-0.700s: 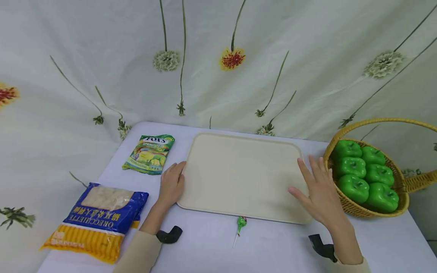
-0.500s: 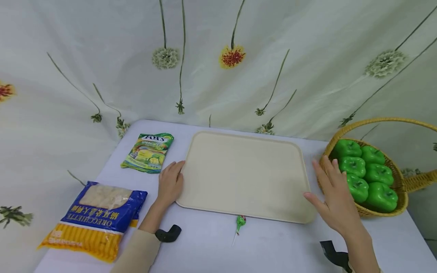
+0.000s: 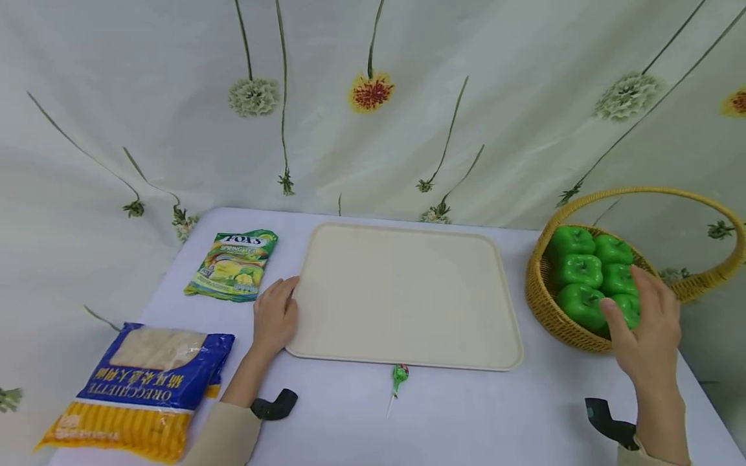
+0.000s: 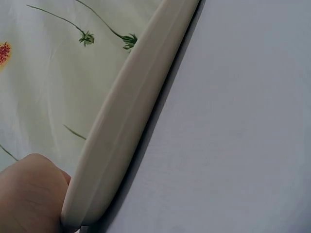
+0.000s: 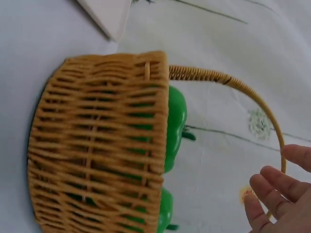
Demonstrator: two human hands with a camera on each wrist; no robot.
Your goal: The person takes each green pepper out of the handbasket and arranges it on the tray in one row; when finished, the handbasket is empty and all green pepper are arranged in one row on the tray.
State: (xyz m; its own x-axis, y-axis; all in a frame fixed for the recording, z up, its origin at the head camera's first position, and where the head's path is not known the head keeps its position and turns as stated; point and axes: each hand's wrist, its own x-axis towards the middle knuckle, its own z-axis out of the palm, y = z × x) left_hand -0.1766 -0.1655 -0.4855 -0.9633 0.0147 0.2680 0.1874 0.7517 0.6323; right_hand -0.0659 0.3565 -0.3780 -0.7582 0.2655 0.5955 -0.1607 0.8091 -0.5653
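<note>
My left hand (image 3: pixel 274 318) holds the left edge of a beige rectangular tray (image 3: pixel 402 298) lying flat on the table. In the left wrist view, part of that hand (image 4: pixel 31 196) shows at the end of the tray's raised side (image 4: pixel 119 116). My right hand (image 3: pixel 654 327), fingers spread and slightly bent, hovers over the front right of a wicker basket (image 3: pixel 541 298) and partly hides it. Several green bell peppers (image 3: pixel 579 270) fill the basket. In the right wrist view, the fingers (image 5: pixel 272 194) are apart from the peppers, near the handle (image 5: pixel 209 74) in the picture.
Left of the tray lies a green Fox's candy bag (image 3: pixel 236 265). A blue and yellow orecchiette bag (image 3: pixel 142 388) is nearer the front left. Just before the tray's front edge is a green lollipop (image 3: pixel 399 374). A flowered cloth (image 3: pixel 408 162) hangs behind the table.
My right hand has moved right, from the tray's right edge to over the basket. The left hand stays at the tray's edge. The head view has shifted slightly to the right.
</note>
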